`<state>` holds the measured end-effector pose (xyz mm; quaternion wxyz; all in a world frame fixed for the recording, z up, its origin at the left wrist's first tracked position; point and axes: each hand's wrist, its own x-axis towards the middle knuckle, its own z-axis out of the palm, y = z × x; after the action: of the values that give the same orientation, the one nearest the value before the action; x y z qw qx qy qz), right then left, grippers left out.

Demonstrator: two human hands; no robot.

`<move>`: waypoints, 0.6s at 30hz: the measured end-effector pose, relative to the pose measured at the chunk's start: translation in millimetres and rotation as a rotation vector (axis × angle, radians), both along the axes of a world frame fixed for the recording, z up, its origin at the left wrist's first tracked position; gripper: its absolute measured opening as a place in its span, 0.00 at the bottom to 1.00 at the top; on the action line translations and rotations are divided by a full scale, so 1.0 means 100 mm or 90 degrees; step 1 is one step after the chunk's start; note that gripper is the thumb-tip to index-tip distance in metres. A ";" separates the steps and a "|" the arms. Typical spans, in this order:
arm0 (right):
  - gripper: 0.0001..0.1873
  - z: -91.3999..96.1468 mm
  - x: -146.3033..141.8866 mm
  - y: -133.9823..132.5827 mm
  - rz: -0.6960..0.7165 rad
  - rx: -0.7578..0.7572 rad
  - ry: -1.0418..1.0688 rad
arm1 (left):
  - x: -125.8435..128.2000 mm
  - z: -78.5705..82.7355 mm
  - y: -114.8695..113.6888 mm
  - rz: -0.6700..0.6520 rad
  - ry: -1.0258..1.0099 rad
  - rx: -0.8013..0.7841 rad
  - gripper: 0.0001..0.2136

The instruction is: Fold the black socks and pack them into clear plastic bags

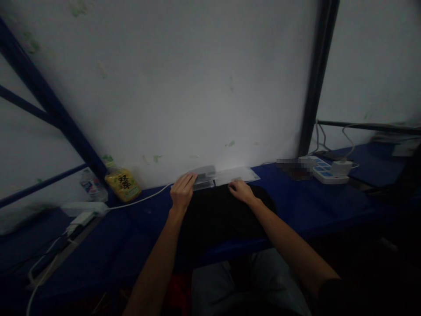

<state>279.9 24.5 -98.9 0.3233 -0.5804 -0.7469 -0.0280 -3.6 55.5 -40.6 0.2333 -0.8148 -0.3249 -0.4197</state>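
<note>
A dark black cloth, possibly a folded garment, lies on the blue tabletop in front of me. At its upper left corner is my left hand, fingers pressed together and pointing right; what they hold, if anything, is hidden. My right hand rests at the cloth's far edge with its fingers curled in on the fabric. Just behind the cloth lie a clear plastic packet near my left fingertips and a white sheet or flat bag beyond my right hand.
A yellow package and a crumpled clear plastic bottle stand at the left by a white power strip with cables. Another power strip lies to the right. Blue metal posts and a white wall bound the blue table.
</note>
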 end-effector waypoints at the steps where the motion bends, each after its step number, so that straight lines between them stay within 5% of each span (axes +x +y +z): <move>1: 0.11 -0.01 0.00 -0.01 0.003 0.000 -0.009 | -0.02 -0.03 0.08 0.013 0.005 -0.018 0.24; 8: 0.24 -0.04 -0.04 0.00 -0.022 -0.027 -0.082 | -0.08 -0.29 0.47 0.192 0.080 -0.283 0.20; 12: 0.25 0.01 -0.05 -0.02 -0.045 -0.068 -0.101 | -0.13 -0.22 0.33 0.160 0.121 -0.322 0.17; 18: 0.11 0.09 0.00 -0.06 -0.011 0.016 -0.049 | -0.17 -0.20 0.09 0.120 0.187 -0.383 0.19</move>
<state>280.2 18.2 -89.5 0.3014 -0.5810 -0.7535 -0.0626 -20.6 64.0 -60.6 0.0646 -0.8653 -0.4706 -0.1599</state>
